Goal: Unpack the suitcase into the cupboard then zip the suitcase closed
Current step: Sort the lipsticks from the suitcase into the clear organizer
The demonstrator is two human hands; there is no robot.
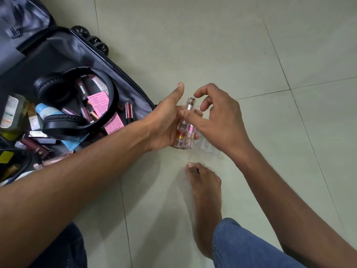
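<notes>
left hand (166, 124) gripping clear tubes (184, 128) over floor tile (212, 45), right hand (220, 120) fingers loosely curled touching them (grip unclear), open suitcase (77, 55) at left edge, headphones (77, 105) inside

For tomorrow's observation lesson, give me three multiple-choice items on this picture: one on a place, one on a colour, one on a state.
1. Where do the headphones lie?
A in the suitcase
B on the floor tiles
C on a chair

2. What colour are the paper leaflets?
A green
B pink
C white

3. What is the left hand doing?
A hanging idle
B pressing the floor
C holding clear bottles

Answers: 1 A, they rest among the cosmetics inside; 2 B, both sheets are pink; 3 C, its fingers curl round them.
</notes>
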